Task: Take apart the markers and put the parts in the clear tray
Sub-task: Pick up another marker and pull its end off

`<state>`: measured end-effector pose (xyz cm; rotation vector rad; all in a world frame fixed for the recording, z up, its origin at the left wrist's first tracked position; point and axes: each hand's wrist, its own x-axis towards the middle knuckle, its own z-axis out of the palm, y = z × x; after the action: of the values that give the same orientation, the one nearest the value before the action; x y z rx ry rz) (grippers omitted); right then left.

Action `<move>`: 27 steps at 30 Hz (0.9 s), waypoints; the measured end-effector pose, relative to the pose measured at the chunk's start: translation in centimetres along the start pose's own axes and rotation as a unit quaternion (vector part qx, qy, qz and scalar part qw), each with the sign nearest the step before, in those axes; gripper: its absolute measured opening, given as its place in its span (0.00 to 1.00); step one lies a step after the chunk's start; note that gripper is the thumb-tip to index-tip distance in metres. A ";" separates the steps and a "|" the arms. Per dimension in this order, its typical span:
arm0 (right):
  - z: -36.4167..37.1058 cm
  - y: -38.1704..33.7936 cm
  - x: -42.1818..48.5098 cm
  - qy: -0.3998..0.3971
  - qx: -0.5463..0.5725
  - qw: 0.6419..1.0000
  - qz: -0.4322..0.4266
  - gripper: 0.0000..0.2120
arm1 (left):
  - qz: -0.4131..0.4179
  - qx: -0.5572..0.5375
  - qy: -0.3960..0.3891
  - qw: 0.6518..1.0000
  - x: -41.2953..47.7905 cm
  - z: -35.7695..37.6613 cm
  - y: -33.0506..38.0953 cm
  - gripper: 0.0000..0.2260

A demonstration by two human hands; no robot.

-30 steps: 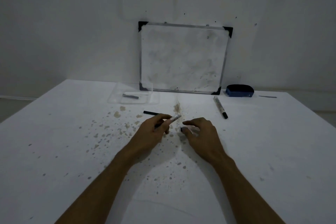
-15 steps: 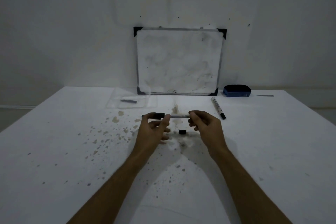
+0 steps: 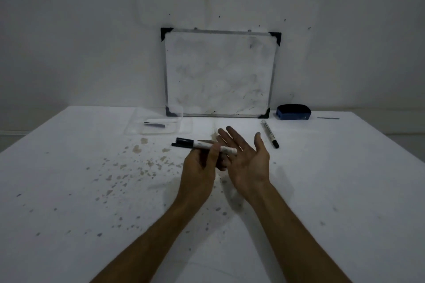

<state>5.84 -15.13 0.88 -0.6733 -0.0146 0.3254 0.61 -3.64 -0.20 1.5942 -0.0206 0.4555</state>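
My left hand (image 3: 202,163) grips a white marker (image 3: 204,145) level above the table, its black cap end pointing left. The marker's bare right end rests against the fingers of my right hand (image 3: 243,156), which is palm-up and spread, holding nothing. Just behind the held marker's cap end, a thin black part (image 3: 178,144) lies on the table. A second capped marker (image 3: 269,133) lies on the table to the right. The clear tray (image 3: 158,127) sits at the back left with a dark marker part (image 3: 154,124) inside.
A small whiteboard (image 3: 219,73) leans on the wall at the table's back. A blue eraser (image 3: 293,112) sits to its right, with a thin grey strip (image 3: 327,118) beyond. Brown stains (image 3: 138,163) dot the white table left of my hands.
My right hand let go of the marker's right end and turned palm-up and open. The left hand keeps its grip on the marker. The small black piece on the table is now out of sight.
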 end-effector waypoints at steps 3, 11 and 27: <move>0.1 0.8 0.0 0.006 -0.027 0.999 0.033 0.34 | 0.019 0.100 -0.060 0.993 -0.4 0.8 -0.7 0.05; 0.0 1.2 0.3 0.013 -0.011 0.999 0.035 0.30 | 0.003 0.107 -0.051 0.993 0.0 0.1 -1.3 0.09; 0.0 0.7 0.0 0.028 -0.189 0.981 -0.010 0.11 | -0.087 -0.107 0.064 0.988 2.1 -2.5 -0.5 0.13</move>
<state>5.64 -14.58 0.47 -1.0591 -0.0291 0.2866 2.04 -0.63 -0.05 1.3403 0.1619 0.4049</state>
